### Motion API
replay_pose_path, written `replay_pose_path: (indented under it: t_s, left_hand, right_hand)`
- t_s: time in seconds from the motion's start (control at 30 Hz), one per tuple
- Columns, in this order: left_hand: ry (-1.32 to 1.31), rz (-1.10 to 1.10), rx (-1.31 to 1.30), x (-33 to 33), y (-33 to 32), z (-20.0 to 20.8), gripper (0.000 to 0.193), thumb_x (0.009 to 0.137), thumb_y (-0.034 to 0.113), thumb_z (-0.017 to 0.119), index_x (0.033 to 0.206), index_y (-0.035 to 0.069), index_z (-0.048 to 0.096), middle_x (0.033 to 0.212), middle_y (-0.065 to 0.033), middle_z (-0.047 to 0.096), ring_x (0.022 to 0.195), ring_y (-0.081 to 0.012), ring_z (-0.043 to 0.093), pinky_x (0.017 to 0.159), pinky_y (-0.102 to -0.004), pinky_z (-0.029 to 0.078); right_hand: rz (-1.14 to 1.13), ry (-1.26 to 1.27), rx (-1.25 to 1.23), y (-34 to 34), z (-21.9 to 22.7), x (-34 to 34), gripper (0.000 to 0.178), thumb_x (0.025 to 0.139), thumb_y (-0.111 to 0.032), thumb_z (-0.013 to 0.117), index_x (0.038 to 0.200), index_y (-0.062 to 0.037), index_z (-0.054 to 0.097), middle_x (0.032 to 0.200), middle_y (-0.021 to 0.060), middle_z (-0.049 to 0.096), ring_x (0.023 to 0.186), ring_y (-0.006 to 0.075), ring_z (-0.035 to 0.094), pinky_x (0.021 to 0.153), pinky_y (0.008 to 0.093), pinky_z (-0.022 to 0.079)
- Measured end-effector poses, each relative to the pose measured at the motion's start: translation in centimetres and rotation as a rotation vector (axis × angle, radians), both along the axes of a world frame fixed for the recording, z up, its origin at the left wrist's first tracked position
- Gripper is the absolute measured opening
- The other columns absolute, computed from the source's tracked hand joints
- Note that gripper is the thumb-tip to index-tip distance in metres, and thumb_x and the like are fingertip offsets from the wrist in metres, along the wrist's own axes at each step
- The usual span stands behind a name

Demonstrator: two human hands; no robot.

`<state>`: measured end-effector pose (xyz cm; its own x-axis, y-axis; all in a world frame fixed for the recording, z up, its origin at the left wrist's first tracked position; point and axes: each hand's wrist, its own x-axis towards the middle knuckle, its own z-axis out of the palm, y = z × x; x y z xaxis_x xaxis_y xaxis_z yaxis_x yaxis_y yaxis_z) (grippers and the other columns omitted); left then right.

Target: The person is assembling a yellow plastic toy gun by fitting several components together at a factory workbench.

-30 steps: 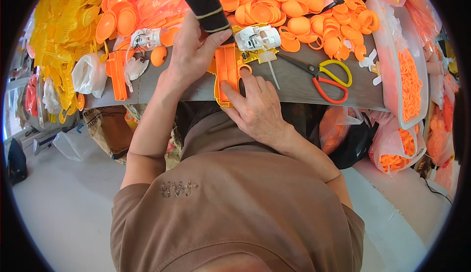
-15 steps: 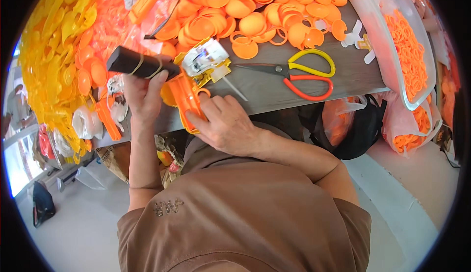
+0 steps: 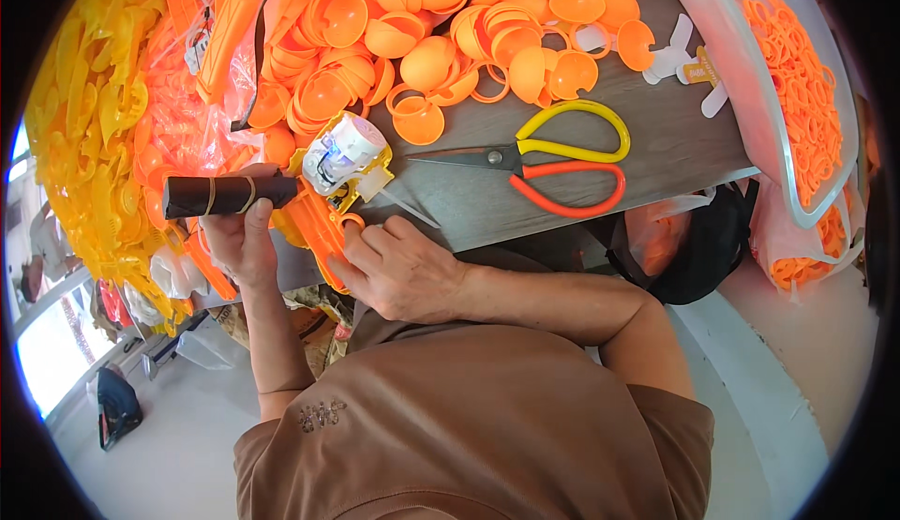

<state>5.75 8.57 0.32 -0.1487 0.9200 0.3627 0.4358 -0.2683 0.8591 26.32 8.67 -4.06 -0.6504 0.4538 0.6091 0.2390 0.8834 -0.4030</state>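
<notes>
My left hand (image 3: pixel 242 248) is closed around a black cylinder (image 3: pixel 189 197) with two rubber bands round it. The cylinder lies nearly level, its right end touching or very near an orange and yellow plastic toy body (image 3: pixel 317 231). My right hand (image 3: pixel 405 271) is closed on that body at the table's front edge, its fingers curled over the right side. On the body's upper end sits a white round mechanism (image 3: pixel 345 154) in a yellow housing, with wires and a bluish glow inside. A thin white rod (image 3: pixel 411 211) sticks out beside it, over the table.
Scissors (image 3: pixel 497 157) with one yellow and one red handle lie right of the toy. Orange plastic half-shells (image 3: pixel 427 65) are heaped behind, yellow parts (image 3: pixel 84 145) at left. A clear bin (image 3: pixel 797 182) of orange rings stands right; a white propeller-shaped piece (image 3: pixel 669 59) lies near it.
The black cylinder has swung from slanting to nearly level. The toy body has turned a little, and the mechanism's round white top with a bluish glow shows now. The whole view has shifted slightly.
</notes>
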Motion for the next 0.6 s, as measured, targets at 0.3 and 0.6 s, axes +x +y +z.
replay_pose_path:
  t_s: [0.3,0.6]
  left_hand:
    - [-0.086,0.014,-0.056,0.4,-0.3,0.8,0.031,0.08,-0.005,0.055,0.109,-0.004,0.044,0.103,-0.0196,0.06,0.091,-0.0248,0.061,0.085,-0.0369,0.049]
    - [-0.856,0.021,-0.103,-1.0,-3.0,3.3,0.03,0.085,0.003,0.056,0.113,-0.002,0.05,0.105,-0.0163,0.061,0.094,-0.0238,0.06,0.086,-0.0369,0.046]
  right_hand:
    - [0.05,0.005,-0.029,-0.1,0.6,-0.4,0.033,0.074,-0.024,0.061,0.1,-0.0047,0.062,0.097,0.0177,0.053,0.071,0.0194,0.049,0.061,0.0311,0.036]
    - [-0.024,-0.129,-0.14,-1.4,2.1,-0.4,0.044,0.07,-0.03,0.071,0.11,-0.0145,0.059,0.114,0.0192,0.047,0.082,0.0269,0.048,0.069,0.0377,0.034]
